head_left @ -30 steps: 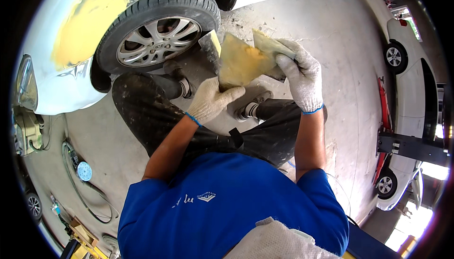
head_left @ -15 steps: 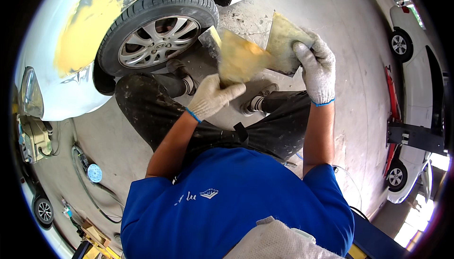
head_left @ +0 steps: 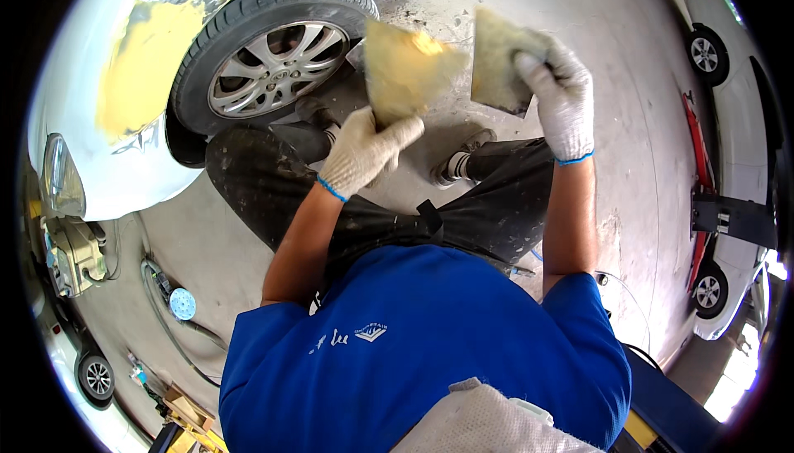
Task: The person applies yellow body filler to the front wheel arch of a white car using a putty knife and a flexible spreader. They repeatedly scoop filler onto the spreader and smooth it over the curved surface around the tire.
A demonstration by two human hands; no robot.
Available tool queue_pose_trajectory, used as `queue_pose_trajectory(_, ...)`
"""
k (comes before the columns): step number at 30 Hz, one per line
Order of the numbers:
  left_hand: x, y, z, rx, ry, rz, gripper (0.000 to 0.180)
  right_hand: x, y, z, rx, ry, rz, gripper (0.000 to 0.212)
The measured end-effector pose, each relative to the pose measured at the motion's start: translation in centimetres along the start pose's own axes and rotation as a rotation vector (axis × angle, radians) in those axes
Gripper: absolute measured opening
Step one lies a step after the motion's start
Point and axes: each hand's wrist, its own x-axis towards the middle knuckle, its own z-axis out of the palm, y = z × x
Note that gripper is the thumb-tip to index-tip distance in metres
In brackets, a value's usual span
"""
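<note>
In front of me, my left hand [head_left: 364,152], in a white knit glove with a blue cuff, is closed on a flat putty spreader [head_left: 397,81] smeared with yellow filler. A brighter lump of filler [head_left: 426,43] sits near its upper right edge. My right hand [head_left: 562,93], gloved alike, grips a second, greyish-yellow putty spreader [head_left: 496,64], thumb on its face. A small gap separates the two spreaders. Partly hidden behind the left one is a pale flat piece [head_left: 356,56] whose kind I cannot make out.
A white car body [head_left: 157,172] with yellow filler patches [head_left: 145,64] and a wheel [head_left: 277,72] stands at upper left, close to my knees. On the floor at left lies a round sander [head_left: 182,304] with its hose [head_left: 161,329]. Another white car [head_left: 732,155] is at far right.
The two spreaders, overlapping or touching before, have come apart. My left hand's spreader has tipped upward and left; my right hand has moved slightly right.
</note>
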Motion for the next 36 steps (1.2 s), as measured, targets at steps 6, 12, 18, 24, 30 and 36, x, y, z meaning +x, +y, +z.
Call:
queue_pose_trajectory(6, -0.2, -1.0, 0.2, 0.155, -0.093, -0.002, 0.029, 0.1, -0.3, 0.0, 0.207, -0.090, -0.050, 0.030)
queue_pose_trajectory(12, 0.0, 0.6, -0.5, 0.057, 0.036, -0.011, 0.033, -0.4, -0.2, -0.3, -0.088, -0.162, -0.061, 0.028)
queue_pose_trajectory(18, 0.0, -0.1, 0.4, 0.232, -0.140, -0.052, 0.028, 0.5, -0.2, -0.8, 0.240, -0.018, -0.040, 0.029)
queue_pose_trajectory(24, 0.2, 0.5, 0.9, 0.159, -0.037, 0.018, 0.026, 0.1, 0.5, -0.8, 0.091, -0.127, -0.053, 0.031)
queue_pose_trajectory(30, 1.0, -0.1, 0.2, 0.074, -0.046, -0.062, 0.028, 0.1, -0.2, -1.3, 0.067, -0.081, -0.075, 0.030)
queue_pose_trajectory(36, 0.9, -0.6, 0.8, 0.218, -0.096, 0.079, 0.026, 0.4, 0.5, -1.6, 0.295, -0.064, -0.074, 0.029)
